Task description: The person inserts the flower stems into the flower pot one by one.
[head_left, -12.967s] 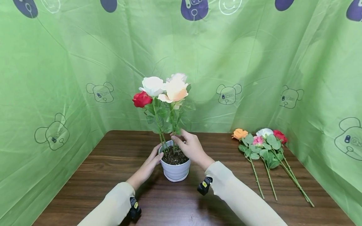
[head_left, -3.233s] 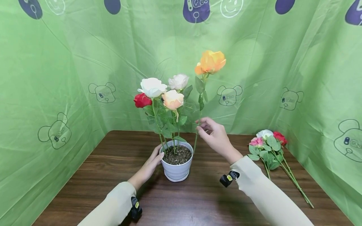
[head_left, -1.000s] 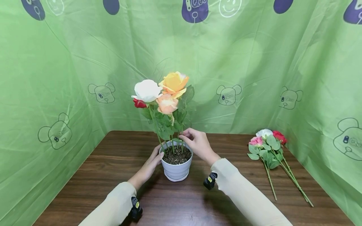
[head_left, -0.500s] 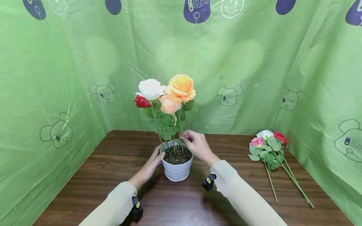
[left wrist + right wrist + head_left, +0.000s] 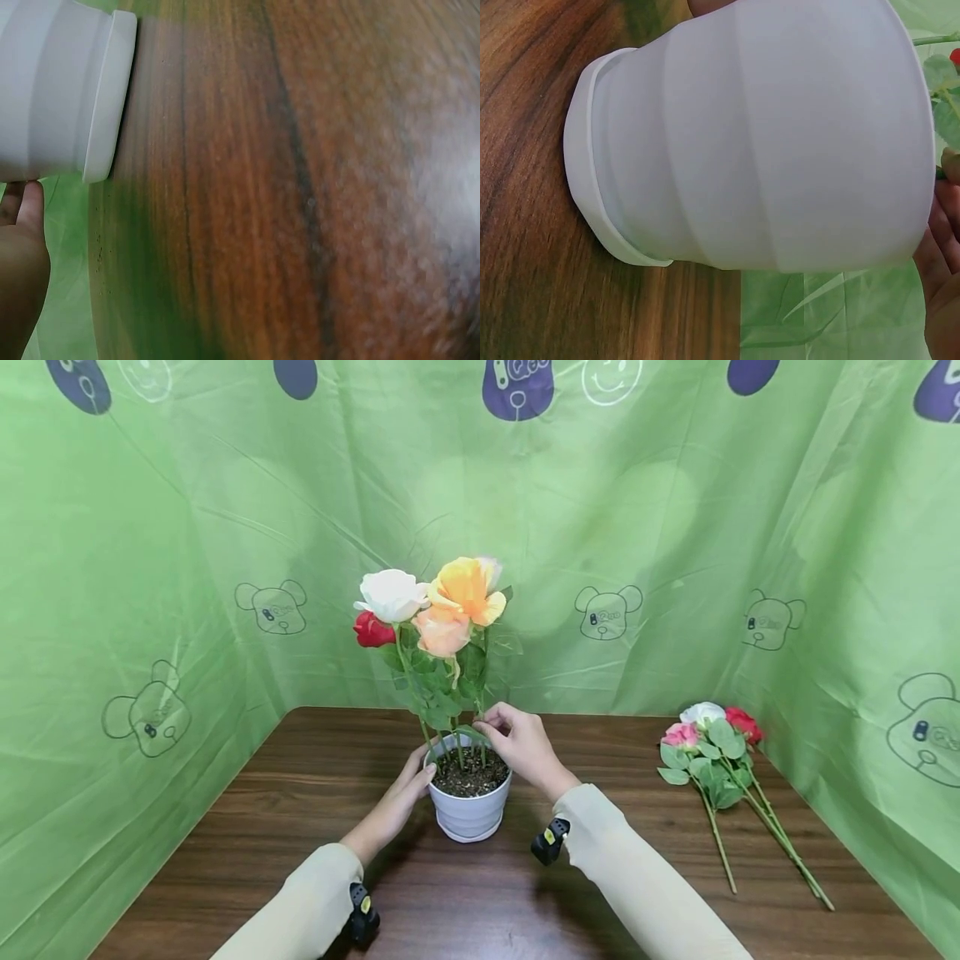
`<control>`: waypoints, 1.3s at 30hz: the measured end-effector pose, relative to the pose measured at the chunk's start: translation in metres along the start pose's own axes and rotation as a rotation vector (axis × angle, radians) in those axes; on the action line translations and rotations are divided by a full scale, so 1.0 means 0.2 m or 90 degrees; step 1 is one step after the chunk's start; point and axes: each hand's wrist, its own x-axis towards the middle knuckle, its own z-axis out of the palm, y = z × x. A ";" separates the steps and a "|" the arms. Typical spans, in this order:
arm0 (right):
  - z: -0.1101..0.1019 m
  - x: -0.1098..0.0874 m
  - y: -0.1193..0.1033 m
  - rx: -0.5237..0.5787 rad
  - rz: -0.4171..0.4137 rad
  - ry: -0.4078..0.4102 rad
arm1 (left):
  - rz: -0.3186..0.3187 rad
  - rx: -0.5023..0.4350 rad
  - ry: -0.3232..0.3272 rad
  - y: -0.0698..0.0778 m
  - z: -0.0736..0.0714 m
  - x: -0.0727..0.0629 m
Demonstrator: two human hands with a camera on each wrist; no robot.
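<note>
White pot [image 5: 469, 817] — orange rose [image 5: 461, 587] — green, bear-printed curtain [image 5: 675, 518].

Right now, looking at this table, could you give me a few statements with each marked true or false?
1. The left hand touches the round, ridged white pot. True.
2. The right hand holds the large orange-yellow rose by its stem. True.
3. The pot contains only water. False: it contains dark, grainy soil.
4. No flowers lie loose. False: a white rose, pink rose and red rose lie on the brown wooden table.

Brown wooden table [image 5: 315, 793], white pot [image 5: 470, 814], loose roses [image 5: 723, 789]
</note>
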 end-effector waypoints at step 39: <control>-0.04 -0.04 0.02 0.061 0.048 -0.034 | 0.009 -0.008 -0.005 0.00 0.00 -0.01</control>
